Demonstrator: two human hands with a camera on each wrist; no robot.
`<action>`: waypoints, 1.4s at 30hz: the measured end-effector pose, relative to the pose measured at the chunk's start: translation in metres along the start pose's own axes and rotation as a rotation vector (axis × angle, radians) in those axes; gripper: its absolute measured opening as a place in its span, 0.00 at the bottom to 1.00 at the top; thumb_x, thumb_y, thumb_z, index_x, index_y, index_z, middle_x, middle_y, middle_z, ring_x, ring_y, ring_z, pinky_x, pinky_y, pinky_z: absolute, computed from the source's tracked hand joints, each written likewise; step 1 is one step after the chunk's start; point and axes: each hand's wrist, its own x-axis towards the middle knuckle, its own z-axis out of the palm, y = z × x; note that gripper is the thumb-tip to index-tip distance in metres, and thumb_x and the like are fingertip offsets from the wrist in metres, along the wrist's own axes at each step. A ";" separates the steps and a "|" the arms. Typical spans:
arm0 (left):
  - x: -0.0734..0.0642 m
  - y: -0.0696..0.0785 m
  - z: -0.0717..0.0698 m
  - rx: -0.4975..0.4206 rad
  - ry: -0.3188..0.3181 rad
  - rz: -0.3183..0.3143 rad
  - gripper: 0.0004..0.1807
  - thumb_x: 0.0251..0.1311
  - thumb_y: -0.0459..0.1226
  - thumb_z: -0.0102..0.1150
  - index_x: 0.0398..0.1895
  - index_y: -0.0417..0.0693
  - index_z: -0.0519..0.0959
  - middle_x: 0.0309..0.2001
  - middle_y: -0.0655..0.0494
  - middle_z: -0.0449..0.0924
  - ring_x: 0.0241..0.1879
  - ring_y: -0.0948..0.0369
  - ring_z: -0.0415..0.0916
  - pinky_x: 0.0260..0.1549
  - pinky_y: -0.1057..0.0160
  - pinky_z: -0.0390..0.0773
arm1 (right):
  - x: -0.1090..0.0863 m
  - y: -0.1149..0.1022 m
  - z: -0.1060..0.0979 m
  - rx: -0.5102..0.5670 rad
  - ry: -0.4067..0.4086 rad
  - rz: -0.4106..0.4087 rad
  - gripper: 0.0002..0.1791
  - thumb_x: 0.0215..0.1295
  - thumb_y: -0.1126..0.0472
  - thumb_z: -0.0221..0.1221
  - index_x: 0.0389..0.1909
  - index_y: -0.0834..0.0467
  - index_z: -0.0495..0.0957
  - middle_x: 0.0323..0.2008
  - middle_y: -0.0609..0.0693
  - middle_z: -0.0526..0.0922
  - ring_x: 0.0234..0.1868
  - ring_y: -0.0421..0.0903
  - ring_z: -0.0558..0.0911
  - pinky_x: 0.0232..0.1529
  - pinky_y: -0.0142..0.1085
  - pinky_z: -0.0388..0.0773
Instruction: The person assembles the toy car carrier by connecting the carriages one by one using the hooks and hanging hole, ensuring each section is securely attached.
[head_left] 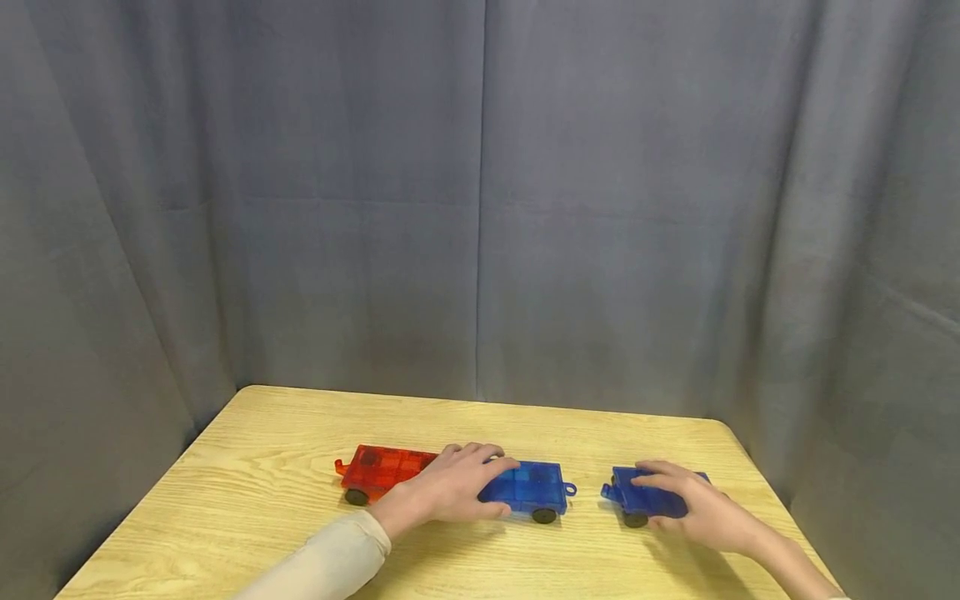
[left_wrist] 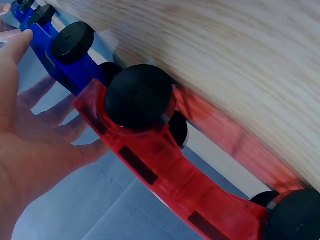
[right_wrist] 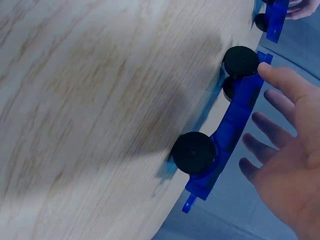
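Note:
Two flat see-through toy wagons, one red (head_left: pixel 384 468) and one blue (head_left: pixel 542 483), stand end to end on black wheels. My left hand (head_left: pixel 457 485) lies over the blue one, its thumb on the near side and its fingers reaching over the far side. In the left wrist view, the red wagon (left_wrist: pixel 190 185) hides part of their joint. At the right stands a second blue wagon (head_left: pixel 651 493), its hook facing the other's ring across a gap. My right hand (head_left: pixel 697 508) hovers over it. In the right wrist view, the thumb touches this wagon (right_wrist: pixel 232 120); the loose fingers stay above it.
All the wagons stand on a pale wooden table (head_left: pixel 285 533) with rounded far corners. Grey curtains (head_left: pixel 360 208) hang behind it and along both sides.

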 end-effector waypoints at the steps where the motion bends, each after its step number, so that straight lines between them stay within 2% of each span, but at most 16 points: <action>1: 0.001 0.001 0.001 -0.003 -0.003 0.002 0.36 0.66 0.66 0.53 0.76 0.69 0.65 0.71 0.58 0.66 0.68 0.54 0.64 0.62 0.40 0.66 | 0.000 0.000 0.000 -0.003 0.001 -0.006 0.28 0.59 0.59 0.73 0.61 0.58 0.81 0.66 0.62 0.73 0.65 0.68 0.71 0.55 0.66 0.70; 6: 0.005 0.002 0.003 -0.026 -0.017 0.000 0.36 0.66 0.64 0.55 0.75 0.69 0.67 0.71 0.57 0.67 0.68 0.53 0.65 0.62 0.39 0.67 | -0.001 -0.001 0.001 -0.001 0.004 -0.018 0.25 0.59 0.62 0.72 0.59 0.59 0.82 0.65 0.65 0.73 0.64 0.70 0.71 0.54 0.68 0.69; 11: 0.007 0.002 0.005 -0.052 -0.020 -0.013 0.34 0.65 0.63 0.59 0.73 0.68 0.70 0.69 0.58 0.69 0.66 0.54 0.67 0.61 0.41 0.68 | 0.000 0.001 0.002 0.024 -0.001 0.017 0.27 0.60 0.63 0.71 0.61 0.59 0.81 0.67 0.65 0.71 0.65 0.71 0.70 0.55 0.68 0.68; 14: 0.008 0.001 0.005 -0.079 -0.018 -0.024 0.33 0.64 0.61 0.61 0.71 0.68 0.71 0.68 0.58 0.70 0.64 0.55 0.69 0.60 0.44 0.71 | 0.000 0.003 0.003 0.034 0.006 0.045 0.28 0.59 0.64 0.71 0.62 0.59 0.80 0.68 0.64 0.70 0.66 0.71 0.68 0.57 0.71 0.64; 19: 0.008 0.002 0.004 -0.129 -0.018 -0.050 0.33 0.62 0.60 0.65 0.69 0.66 0.74 0.67 0.57 0.70 0.61 0.56 0.70 0.56 0.49 0.76 | 0.000 0.005 0.004 0.046 0.014 0.042 0.28 0.58 0.64 0.71 0.62 0.58 0.81 0.67 0.64 0.71 0.65 0.72 0.68 0.55 0.76 0.57; 28: 0.005 0.002 0.005 -0.170 0.027 -0.053 0.31 0.59 0.57 0.68 0.66 0.63 0.77 0.65 0.56 0.72 0.59 0.56 0.71 0.53 0.51 0.78 | 0.002 0.006 0.008 0.087 -0.013 0.051 0.30 0.57 0.69 0.68 0.64 0.59 0.79 0.69 0.64 0.69 0.66 0.72 0.67 0.54 0.71 0.66; 42: 0.004 -0.001 0.006 -0.233 0.033 -0.044 0.30 0.60 0.56 0.67 0.65 0.64 0.76 0.65 0.60 0.71 0.60 0.58 0.70 0.54 0.52 0.78 | 0.008 -0.001 0.011 0.080 -0.007 0.054 0.30 0.54 0.70 0.67 0.62 0.59 0.80 0.67 0.65 0.71 0.66 0.72 0.68 0.54 0.69 0.68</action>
